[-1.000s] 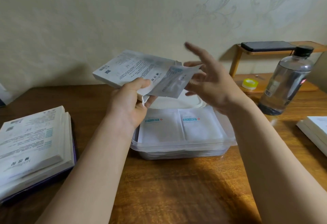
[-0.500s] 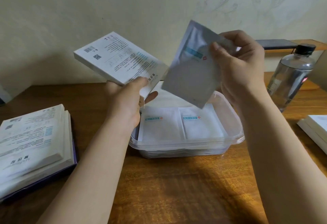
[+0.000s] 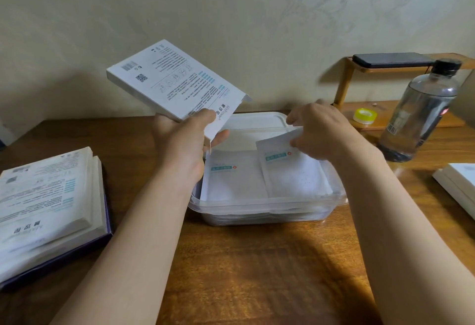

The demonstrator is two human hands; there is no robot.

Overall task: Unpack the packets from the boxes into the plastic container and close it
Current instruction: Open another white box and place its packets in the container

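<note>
Over the container, lay the packet pinched by the right hand flat, holding the box gripped by the left hand clear.

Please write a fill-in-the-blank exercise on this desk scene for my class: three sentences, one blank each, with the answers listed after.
1. The left hand grips a white ____.
2. The right hand holds a packet at the ____ side of the container.
3. The cap of the bottle is ____.

Answers: box; right; black.
</note>
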